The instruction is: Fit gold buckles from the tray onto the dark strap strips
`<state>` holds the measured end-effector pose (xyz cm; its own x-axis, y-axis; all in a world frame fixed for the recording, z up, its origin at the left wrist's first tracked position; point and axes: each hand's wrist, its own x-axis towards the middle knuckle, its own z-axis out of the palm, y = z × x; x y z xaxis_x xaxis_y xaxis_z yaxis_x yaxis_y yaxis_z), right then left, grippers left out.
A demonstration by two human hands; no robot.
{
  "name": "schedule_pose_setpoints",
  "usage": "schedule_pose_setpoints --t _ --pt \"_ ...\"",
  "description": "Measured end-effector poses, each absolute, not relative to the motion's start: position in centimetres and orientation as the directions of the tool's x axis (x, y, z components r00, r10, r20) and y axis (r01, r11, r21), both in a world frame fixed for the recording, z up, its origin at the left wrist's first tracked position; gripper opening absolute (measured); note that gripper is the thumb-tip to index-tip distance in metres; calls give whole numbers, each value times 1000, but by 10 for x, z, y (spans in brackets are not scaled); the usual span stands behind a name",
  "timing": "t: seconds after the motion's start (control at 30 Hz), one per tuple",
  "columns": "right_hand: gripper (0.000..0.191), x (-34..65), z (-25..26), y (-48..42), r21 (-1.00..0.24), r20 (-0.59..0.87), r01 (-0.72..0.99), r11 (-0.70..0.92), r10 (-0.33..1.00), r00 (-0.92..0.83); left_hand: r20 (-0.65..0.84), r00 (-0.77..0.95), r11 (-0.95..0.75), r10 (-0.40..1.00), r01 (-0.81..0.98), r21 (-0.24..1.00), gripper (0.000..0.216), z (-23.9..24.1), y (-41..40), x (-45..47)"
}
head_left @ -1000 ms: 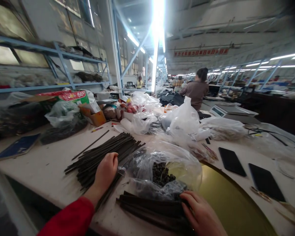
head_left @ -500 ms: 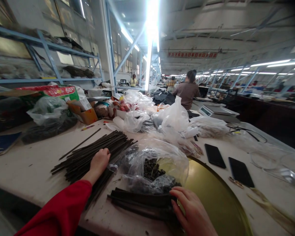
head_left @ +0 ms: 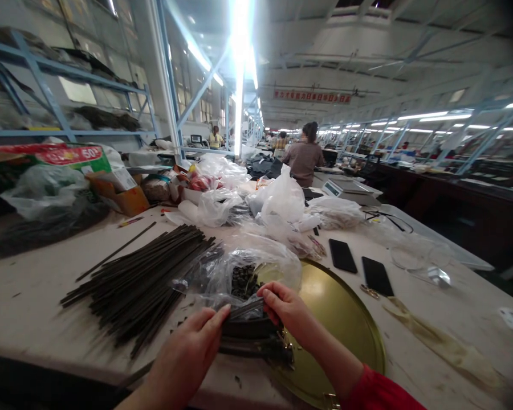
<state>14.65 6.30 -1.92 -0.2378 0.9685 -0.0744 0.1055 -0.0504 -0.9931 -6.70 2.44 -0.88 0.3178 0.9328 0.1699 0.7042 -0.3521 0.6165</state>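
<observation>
In front of me a thin dark strip (head_left: 247, 309) spans the gap between my two hands. My left hand (head_left: 190, 347) is closed around it, thumb pressed on top. My right hand (head_left: 288, 310) pinches its other end. Just beneath lies a short bundle of dark strips (head_left: 254, 347), partly hidden by my hands. Behind my hands a clear plastic bag (head_left: 277, 253) lies open, with small dark pieces (head_left: 243, 279) inside. It rests partly on a round gold tray (head_left: 350, 319). A fanned pile of long dark strips (head_left: 141, 279) lies to the left.
Two black phones (head_left: 342, 255) and a yellowish cloth strip (head_left: 436, 333) lie right of the tray. White plastic bags (head_left: 282, 199) crowd the table's back, near a scale (head_left: 346, 189). An orange box (head_left: 122, 193) stands back left. A person (head_left: 305, 159) is farther off.
My left hand has moved from the long pile towards the middle and now holds a strip. My right hand has lifted off the short bundle and grips that strip's end. The view has turned right.
</observation>
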Motion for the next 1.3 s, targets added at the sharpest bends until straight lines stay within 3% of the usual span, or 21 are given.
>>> schedule_pose_setpoints --t 0.1,0.2,0.33,0.47,0.67,1.0,1.3 --pt "28 137 -23 84 -894 -45 433 114 939 -340 -199 312 41 929 448 893 37 -12 29 -52" --pt "27 135 -29 118 -704 -1 673 228 947 -321 -424 289 393 858 162 905 33 -11 41 -48" --pt "15 135 -44 161 -535 -21 816 220 962 -274 -491 246 505 836 5 863 23 -12 51 -51" --pt "17 131 -58 179 -393 -70 892 225 959 -273 -520 248 545 817 -40 837 18 -18 57 -52" --pt "21 129 -64 186 -282 -104 922 265 947 -304 -552 243 583 797 -72 809 19 -21 59 -51" --pt "18 127 -63 190 -321 -84 905 278 944 -319 -561 195 576 805 -29 817 34 -23 54 -53" --pt "4 139 -49 178 -574 -51 789 220 952 -303 -555 184 555 811 58 830 31 -29 53 -55"
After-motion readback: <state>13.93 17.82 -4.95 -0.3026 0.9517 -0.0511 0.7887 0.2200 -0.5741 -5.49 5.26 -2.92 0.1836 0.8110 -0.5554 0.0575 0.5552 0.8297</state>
